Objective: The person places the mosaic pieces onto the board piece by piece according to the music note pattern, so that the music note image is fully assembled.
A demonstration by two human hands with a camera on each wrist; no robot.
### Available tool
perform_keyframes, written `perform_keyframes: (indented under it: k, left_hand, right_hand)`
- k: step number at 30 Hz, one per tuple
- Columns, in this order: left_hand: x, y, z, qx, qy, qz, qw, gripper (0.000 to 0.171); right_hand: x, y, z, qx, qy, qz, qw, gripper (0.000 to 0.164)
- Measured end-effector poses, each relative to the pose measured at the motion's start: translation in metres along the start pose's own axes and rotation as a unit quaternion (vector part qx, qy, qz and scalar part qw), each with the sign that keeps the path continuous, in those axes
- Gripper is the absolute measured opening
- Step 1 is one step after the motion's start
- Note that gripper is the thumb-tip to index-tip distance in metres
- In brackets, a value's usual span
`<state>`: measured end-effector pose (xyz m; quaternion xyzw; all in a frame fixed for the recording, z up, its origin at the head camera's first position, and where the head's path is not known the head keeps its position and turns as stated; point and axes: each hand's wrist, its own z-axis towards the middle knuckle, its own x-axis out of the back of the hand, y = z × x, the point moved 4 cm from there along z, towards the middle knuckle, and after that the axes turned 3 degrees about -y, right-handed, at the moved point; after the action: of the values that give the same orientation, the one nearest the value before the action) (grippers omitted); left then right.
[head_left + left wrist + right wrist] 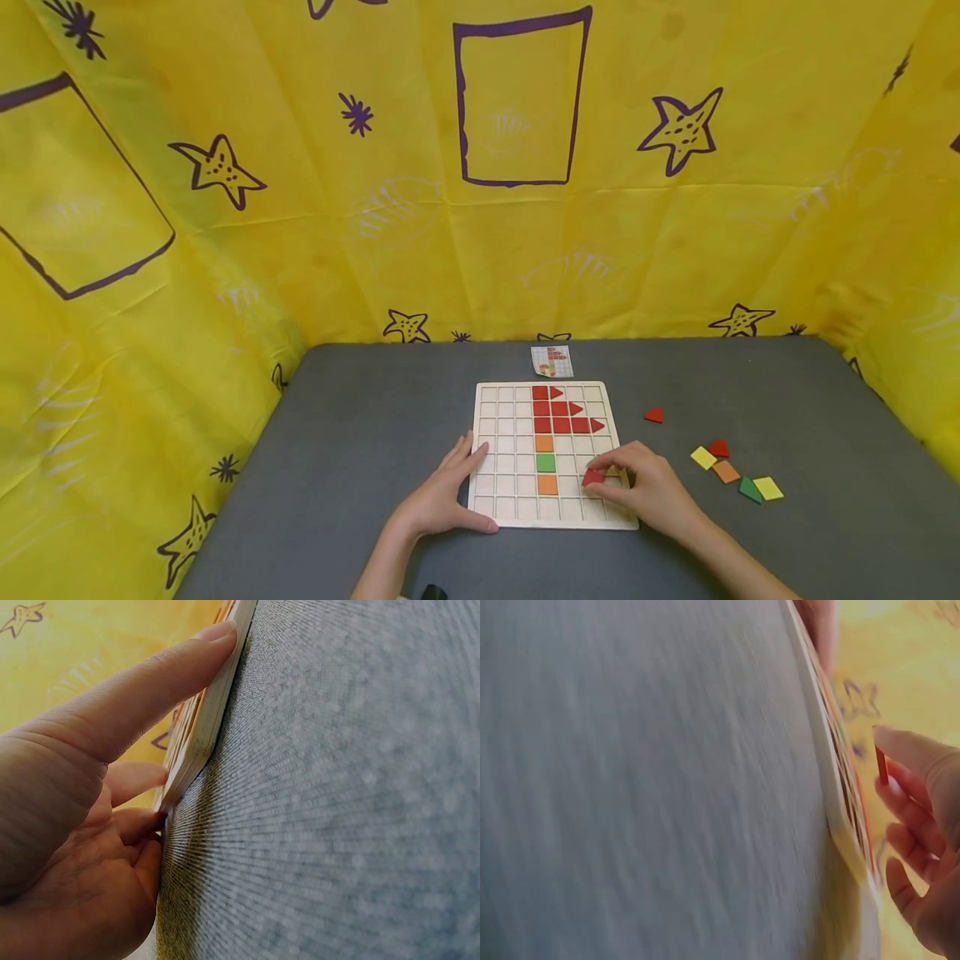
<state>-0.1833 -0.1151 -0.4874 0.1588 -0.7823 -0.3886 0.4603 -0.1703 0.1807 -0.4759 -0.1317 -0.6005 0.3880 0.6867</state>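
Observation:
A pale wooden grid board (502, 467) lies on the grey table. Red square tiles (542, 409) tipped with red triangles form three rows on it, longer toward the near side. Below them an orange tile (543, 444), a green tile (545, 462) and another orange tile run down one column. My left hand (442, 496) rests at the board's near left corner, thumb along the near edge and straight fingers at the left side. Over the right part of the board, my right hand (648, 492) pinches a small red tile (593, 476) between thumb and fingertips, seen edge-on in the right wrist view.
Right of the board lie a red triangle (654, 415) and a loose group of tiles, including yellow (703, 457), orange (726, 472) and green (750, 490) ones. A small picture card (552, 362) sits behind the board. Yellow patterned cloth (510, 250) hangs around the table.

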Motion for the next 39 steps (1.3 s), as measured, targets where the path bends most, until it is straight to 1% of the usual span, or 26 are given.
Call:
perform_keyframes:
  k: [4,7,10,13,20,25,28,32,35,39]
  left_hand:
    - [0.001,0.001,0.000,-0.005,0.002,0.004,1.0000,0.111]
    - [0.001,0.001,0.000,-0.010,0.002,0.006,0.9999,0.111]
    - [0.001,0.001,0.000,-0.012,0.000,0.007,0.9999,0.110]
    - [0.000,0.001,0.000,-0.012,0.000,0.009,0.9999,0.110]
    - [0.001,0.000,0.000,-0.013,0.004,0.009,0.9999,0.111]
    - [0.000,0.000,0.000,-0.016,0.005,0.012,0.9998,0.110]
    - [0.000,0.000,0.000,-0.017,0.006,0.013,0.9998,0.110]
    - [0.000,0.000,0.000,-0.015,0.005,0.011,0.9998,0.111]
    - [0.000,0.000,0.000,-0.013,0.005,0.008,0.9999,0.111]
    - [0.000,0.001,0.000,-0.012,0.005,0.008,0.9999,0.110]
  right_hand:
    - [-0.019,-0.018,0.001,0.086,-0.020,0.006,0.996,0.020]
    - [-0.030,-0.028,0.001,0.134,-0.029,-0.006,0.991,0.021]
    - [-0.036,-0.034,0.002,0.166,-0.031,-0.021,0.985,0.022]
    - [-0.039,-0.038,0.003,0.184,-0.035,-0.025,0.982,0.022]
    - [-0.042,-0.040,0.004,0.205,-0.054,-0.007,0.977,0.023]
    - [-0.043,-0.041,0.004,0.203,-0.065,-0.016,0.977,0.023]
    - [-0.043,-0.040,0.003,0.205,-0.062,-0.016,0.977,0.024]
    - [-0.043,-0.040,0.001,0.214,-0.045,-0.002,0.976,0.024]
    - [-0.041,-0.039,0.001,0.205,-0.036,0.017,0.978,0.023]
    - [-0.035,-0.034,0.001,0.171,-0.027,0.035,0.984,0.022]
